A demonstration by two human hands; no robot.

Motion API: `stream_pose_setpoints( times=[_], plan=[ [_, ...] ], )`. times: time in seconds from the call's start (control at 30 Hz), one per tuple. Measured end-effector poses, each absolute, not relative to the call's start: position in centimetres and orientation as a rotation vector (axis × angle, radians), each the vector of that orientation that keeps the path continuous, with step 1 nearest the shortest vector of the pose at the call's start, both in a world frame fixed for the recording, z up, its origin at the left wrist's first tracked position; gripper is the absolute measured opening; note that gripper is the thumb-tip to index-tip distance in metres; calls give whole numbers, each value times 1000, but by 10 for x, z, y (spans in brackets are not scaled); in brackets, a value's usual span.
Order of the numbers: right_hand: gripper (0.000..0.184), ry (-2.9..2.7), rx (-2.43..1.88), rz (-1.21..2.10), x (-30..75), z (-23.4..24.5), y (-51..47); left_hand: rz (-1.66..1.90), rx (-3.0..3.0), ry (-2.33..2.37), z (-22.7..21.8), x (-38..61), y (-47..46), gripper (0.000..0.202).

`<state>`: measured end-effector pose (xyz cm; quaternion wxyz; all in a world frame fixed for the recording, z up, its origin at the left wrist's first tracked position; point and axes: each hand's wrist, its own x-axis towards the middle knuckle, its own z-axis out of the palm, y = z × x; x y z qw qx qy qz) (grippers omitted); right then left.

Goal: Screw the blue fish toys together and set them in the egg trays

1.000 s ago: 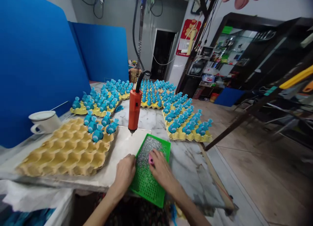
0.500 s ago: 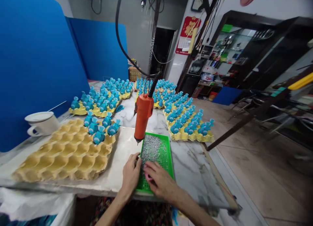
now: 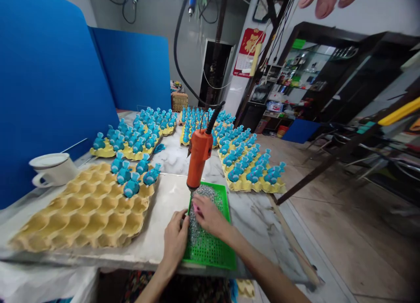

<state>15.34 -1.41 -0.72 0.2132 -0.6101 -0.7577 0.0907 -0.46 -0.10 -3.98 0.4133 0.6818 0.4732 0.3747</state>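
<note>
Head view: pink piece (image 3: 197,207) in the tight pinch of the right hand (image 3: 210,216), over the green tray (image 3: 215,254)

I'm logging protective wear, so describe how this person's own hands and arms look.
The left hand and right hand are bare: no gloves, no discernible rings. The forearms are bare too, with no sleeves, watch or bracelet in view.

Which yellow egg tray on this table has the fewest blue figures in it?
The nearest yellow tray, left of the left hand: only five blue figures show in it, clustered at its far right corner; the other trays hold many more.
</note>
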Motion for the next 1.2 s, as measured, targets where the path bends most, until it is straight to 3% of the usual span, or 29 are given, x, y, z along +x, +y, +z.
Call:
stream_pose_setpoints(
  times=[0.27,0.63,0.83,1.07,1.2],
  plan=[
    [39,-2137,-1581,572,151,-14,-88,977,1680,1155,-48,-4,0,37],
    [32,-1993,-1719,250,179,-23,20,971,1717,1165,-45,-4,-1,35],
    [48,-1938,-1679,59,154,-25,-21,951,1717,1175,-44,-4,-1,37],
    [23,-1866,-1943,118,170,-10,-13,952,1701,1160,-43,-4,1,38],
    [20,-1839,-2059,80,163,-7,1,949,1704,1160,-44,-5,2,42]
  ],
)
